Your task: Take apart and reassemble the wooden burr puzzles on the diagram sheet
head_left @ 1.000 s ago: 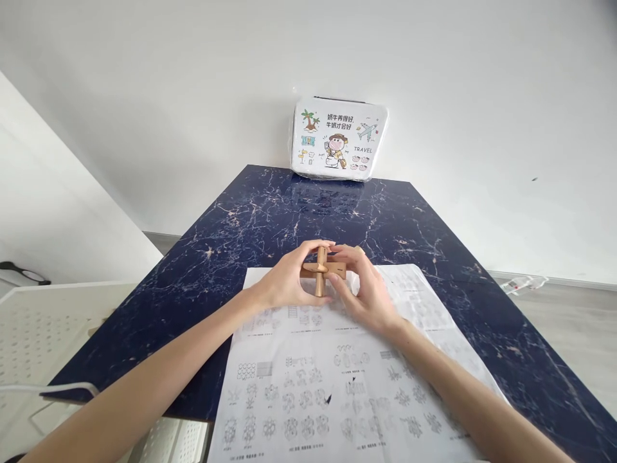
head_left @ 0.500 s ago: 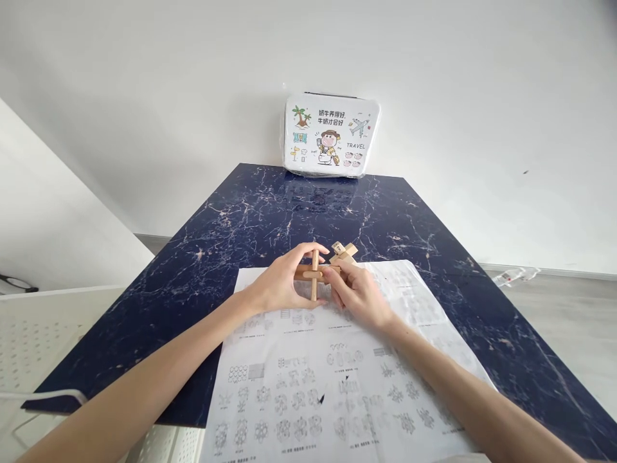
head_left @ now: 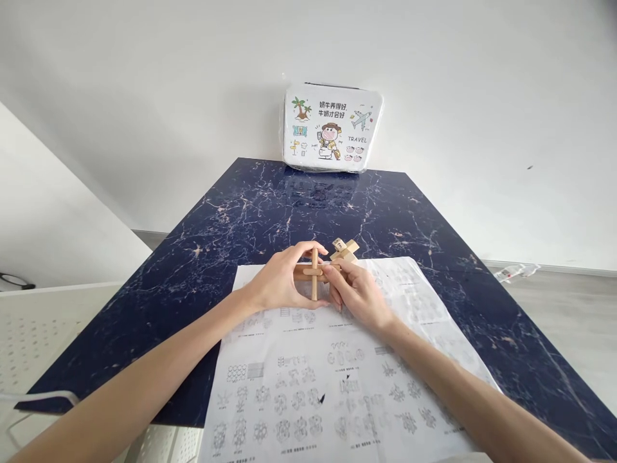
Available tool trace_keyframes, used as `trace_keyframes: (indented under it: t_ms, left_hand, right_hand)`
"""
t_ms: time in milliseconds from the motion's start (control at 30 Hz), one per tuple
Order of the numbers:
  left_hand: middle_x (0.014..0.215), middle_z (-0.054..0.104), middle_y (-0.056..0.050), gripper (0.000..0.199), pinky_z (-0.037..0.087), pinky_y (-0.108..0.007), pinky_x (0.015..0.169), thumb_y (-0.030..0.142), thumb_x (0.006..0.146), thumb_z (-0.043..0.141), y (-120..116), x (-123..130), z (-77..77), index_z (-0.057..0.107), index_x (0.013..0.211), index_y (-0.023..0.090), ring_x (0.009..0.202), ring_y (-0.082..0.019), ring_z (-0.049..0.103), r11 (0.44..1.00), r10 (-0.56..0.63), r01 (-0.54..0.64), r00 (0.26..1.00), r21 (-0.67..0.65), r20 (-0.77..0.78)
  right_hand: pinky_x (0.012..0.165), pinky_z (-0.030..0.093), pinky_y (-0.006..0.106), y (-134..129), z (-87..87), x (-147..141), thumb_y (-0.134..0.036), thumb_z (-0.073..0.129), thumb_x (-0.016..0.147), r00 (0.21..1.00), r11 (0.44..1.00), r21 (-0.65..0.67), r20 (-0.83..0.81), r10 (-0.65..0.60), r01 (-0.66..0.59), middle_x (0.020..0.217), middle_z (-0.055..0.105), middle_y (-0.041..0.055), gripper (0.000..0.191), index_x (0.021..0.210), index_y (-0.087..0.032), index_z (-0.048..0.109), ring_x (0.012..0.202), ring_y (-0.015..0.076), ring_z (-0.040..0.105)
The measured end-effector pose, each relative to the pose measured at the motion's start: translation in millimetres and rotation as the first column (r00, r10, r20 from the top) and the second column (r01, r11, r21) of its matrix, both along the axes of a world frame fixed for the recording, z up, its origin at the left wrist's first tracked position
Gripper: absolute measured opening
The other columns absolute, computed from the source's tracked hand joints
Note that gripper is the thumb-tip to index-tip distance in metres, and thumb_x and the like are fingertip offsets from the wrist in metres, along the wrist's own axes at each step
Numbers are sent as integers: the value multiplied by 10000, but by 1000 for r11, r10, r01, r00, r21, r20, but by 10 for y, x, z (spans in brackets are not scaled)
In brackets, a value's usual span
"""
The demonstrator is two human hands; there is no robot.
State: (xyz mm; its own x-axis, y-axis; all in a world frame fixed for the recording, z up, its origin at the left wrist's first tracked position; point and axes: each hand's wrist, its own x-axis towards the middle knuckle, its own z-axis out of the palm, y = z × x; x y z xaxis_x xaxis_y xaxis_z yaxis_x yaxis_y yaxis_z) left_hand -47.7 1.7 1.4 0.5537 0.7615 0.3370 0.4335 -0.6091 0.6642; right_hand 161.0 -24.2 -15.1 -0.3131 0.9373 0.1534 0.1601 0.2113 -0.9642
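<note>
Between my hands are joined wooden puzzle pieces, with one stick upright and others lying across it. My left hand grips the upright stick by its two ends, thumb below and fingers above. The fingers of my right hand pinch the right end of the crossing pieces; its fingertips partly hide them. Just behind my right hand sits another wooden block puzzle, marked with a "3". Beneath both hands lies a large instruction sheet printed with assembly drawings.
The sheet lies on a dark blue marble-patterned table. At the table's far edge a white cartoon-printed case in plastic wrap leans on the wall. A white cable runs at the lower left, and a plastic wrapper lies off to the right.
The hands and the wooden pieces keep nearly the same pose. The view has shifted slightly, so the case and table appear a little higher.
</note>
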Motion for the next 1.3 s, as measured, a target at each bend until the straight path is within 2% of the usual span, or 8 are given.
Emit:
trace_keyframes:
  t_ms: [233, 467, 600, 767, 900, 1067, 1200, 1300]
  left_hand:
    - [1344, 668, -57, 812, 499, -500, 1080, 459, 755, 886, 62, -65, 3, 467, 1440, 341, 1260, -319, 641, 994, 22, -15, 998, 111, -66]
    - [1260, 687, -37, 794, 530, -461, 1021, 448, 805, 861, 77, -94, 44, 444, 1474, 343, 1152, -277, 679, 997, -1, 8, 997, 76, -83]
    - [1358, 660, -55, 796, 521, -478, 1043, 426, 812, 853, 71, -94, 40, 429, 1483, 354, 1199, -289, 659, 995, 0, 9, 996, 103, -86]
    - [1234, 690, -34, 811, 535, -468, 1019, 434, 782, 881, 75, -100, 56, 454, 1465, 351, 1159, -282, 675, 995, 2, 6, 996, 96, -89]
    - [1300, 689, -47, 829, 524, -479, 1050, 469, 761, 890, 78, -108, 64, 462, 1459, 339, 1153, -280, 681, 994, -27, 35, 997, 108, -68]
    - [1393, 657, -66, 930, 572, -421, 953, 482, 699, 926, 98, -119, -10, 450, 1486, 344, 1056, -246, 701, 996, 5, -7, 1000, 88, 24]
    - [1341, 663, -76, 916, 568, -439, 958, 492, 713, 927, 148, -121, -81, 453, 1478, 321, 1081, -266, 690, 991, 78, -79, 997, 109, 6]
    - [1317, 642, -86, 882, 579, -431, 924, 528, 736, 915, 204, -127, -123, 463, 1461, 307, 1033, -252, 679, 968, 188, -192, 981, 161, 37]
  right_hand:
    - [494, 380, 313, 10, 29, 19, -625, 532, 1043, 996, 996, -3, -16, 86, -86, 529, 512, -49, 451, 793, -250, 514, 463, 132, 476]
    - [540, 397, 319, -30, 8, -2, -522, 500, 1086, 995, 995, 30, -24, 97, -96, 552, 556, -42, 384, 825, -242, 520, 501, 131, 506]
    - [530, 375, 316, -32, 5, -1, -496, 512, 1084, 997, 996, 59, 11, 72, -72, 556, 554, -40, 378, 805, -242, 511, 499, 124, 483]
    - [537, 372, 313, -23, 26, 17, -514, 499, 1088, 993, 992, 48, -25, 114, -113, 537, 549, -46, 378, 835, -235, 541, 491, 126, 471]
    - [532, 362, 304, -1, 21, 34, -522, 527, 1081, 970, 983, -32, -170, 173, -181, 527, 504, -64, 372, 850, -232, 562, 475, 121, 449]
    - [513, 339, 294, 9, 43, 47, -524, 577, 1054, 875, 945, -131, -433, 217, -299, 539, 459, -75, 367, 822, -244, 531, 458, 110, 393]
    - [482, 296, 289, 47, 64, 72, -530, 588, 1038, 839, 951, -171, -528, 132, -257, 514, 392, -80, 396, 775, -242, 526, 439, 105, 343]
    - [481, 287, 295, 96, 49, 97, -515, 594, 1035, 837, 968, -188, -546, 39, -167, 524, 381, -71, 405, 747, -239, 525, 449, 109, 328]
